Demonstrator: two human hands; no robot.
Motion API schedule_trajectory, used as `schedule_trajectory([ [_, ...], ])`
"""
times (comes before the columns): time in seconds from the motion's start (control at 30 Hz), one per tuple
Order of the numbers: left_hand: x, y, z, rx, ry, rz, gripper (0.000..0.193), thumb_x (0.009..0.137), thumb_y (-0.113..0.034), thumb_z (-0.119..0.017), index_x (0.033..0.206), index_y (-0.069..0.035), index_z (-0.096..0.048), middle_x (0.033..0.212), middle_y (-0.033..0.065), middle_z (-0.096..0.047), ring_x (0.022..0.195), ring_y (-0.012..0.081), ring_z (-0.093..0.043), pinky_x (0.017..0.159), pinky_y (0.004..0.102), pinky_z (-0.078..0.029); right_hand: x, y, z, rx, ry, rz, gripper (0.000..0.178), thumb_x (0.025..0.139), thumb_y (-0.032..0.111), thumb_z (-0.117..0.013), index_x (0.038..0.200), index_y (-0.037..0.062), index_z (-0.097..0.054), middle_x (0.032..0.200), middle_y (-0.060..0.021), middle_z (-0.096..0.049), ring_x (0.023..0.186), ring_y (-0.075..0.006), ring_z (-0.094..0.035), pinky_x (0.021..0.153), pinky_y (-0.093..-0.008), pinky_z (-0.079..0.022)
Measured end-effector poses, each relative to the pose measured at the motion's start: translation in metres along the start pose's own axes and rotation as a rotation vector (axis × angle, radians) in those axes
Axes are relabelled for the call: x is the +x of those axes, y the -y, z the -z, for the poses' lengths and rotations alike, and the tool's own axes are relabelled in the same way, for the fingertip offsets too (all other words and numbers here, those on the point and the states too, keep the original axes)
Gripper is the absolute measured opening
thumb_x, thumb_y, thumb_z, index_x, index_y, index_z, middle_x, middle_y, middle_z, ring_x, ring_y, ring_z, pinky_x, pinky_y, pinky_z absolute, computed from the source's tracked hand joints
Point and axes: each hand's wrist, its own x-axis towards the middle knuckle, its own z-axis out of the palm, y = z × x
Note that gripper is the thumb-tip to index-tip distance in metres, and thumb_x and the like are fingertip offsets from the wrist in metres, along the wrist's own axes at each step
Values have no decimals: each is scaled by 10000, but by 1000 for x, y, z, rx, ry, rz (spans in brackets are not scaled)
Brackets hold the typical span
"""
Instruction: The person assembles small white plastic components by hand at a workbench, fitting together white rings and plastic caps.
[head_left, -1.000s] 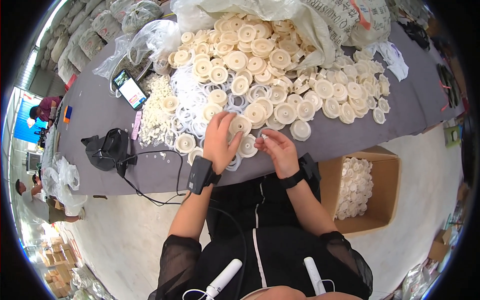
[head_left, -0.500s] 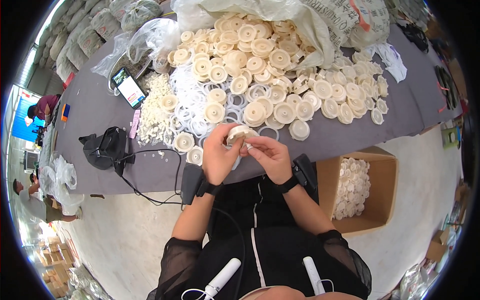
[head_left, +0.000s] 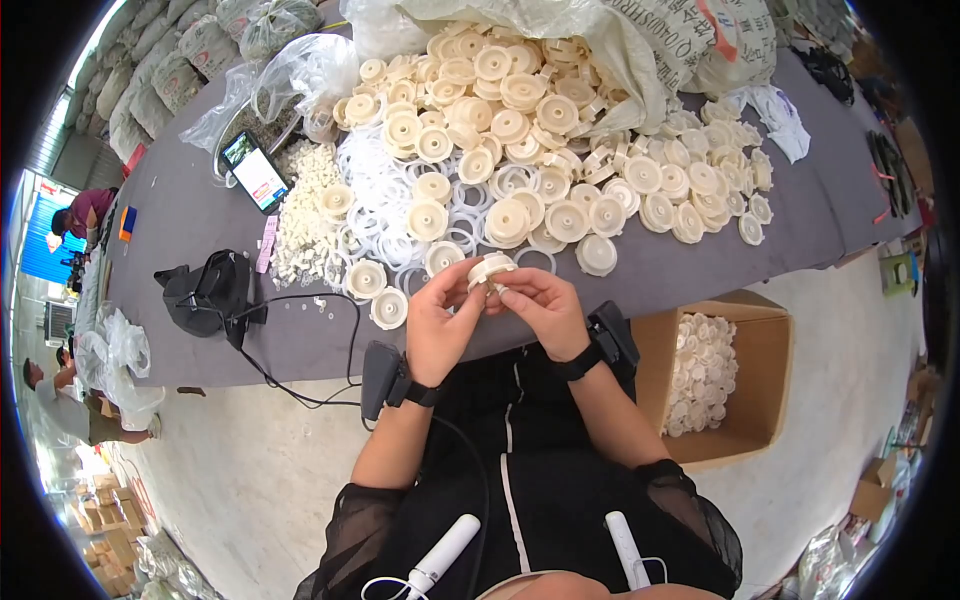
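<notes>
Both hands meet over the table's near edge around one cream plastic cap, round and held tilted. My left hand is closed on its left side, thumb underneath. With thumb and fingers bent together, my right hand grips the cap's right lower side; whether a smaller part is pinched there I cannot make out. Just beyond the hands lie loose cream caps and a heap of white translucent rings. A pile of small cream pieces sits left of the rings.
A large heap of caps spills from a woven sack at the back. Left are a phone, a black bag and a cable. A cardboard box of caps stands right, below table level. Other people are far left.
The cap has turned slightly in my hands and moved a little right. My left hand has shifted, uncovering another cap on the table behind it.
</notes>
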Motion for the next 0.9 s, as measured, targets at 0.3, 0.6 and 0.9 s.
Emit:
schedule_trajectory([
  [0.3,-6,-2,0,-181,8,44,271,860,-11,-547,1120,66,-536,955,96,-639,835,122,-622,746,239,-500,-3,-3,-2,-70,-29,19,209,853,-24,-539,1057,-54,-564,992,-131,-629,855,-171,-626,785,-297,-518],
  [0.6,-10,1,0,-109,21,52,272,844,-14,-568,1099,78,-548,940,103,-643,833,128,-627,746,234,-491,-3,0,-1,-100,-46,6,188,847,-26,-547,1032,-56,-559,986,-134,-630,840,-166,-627,757,-289,-528],
  [0.9,-15,-1,-1,-49,-23,42,277,827,-32,-602,1086,62,-569,954,96,-643,865,121,-618,768,240,-484,-3,-5,0,-559,-262,182,323,750,21,-668,1048,10,-545,892,-40,-601,776,-102,-579,660,-196,-448],
])
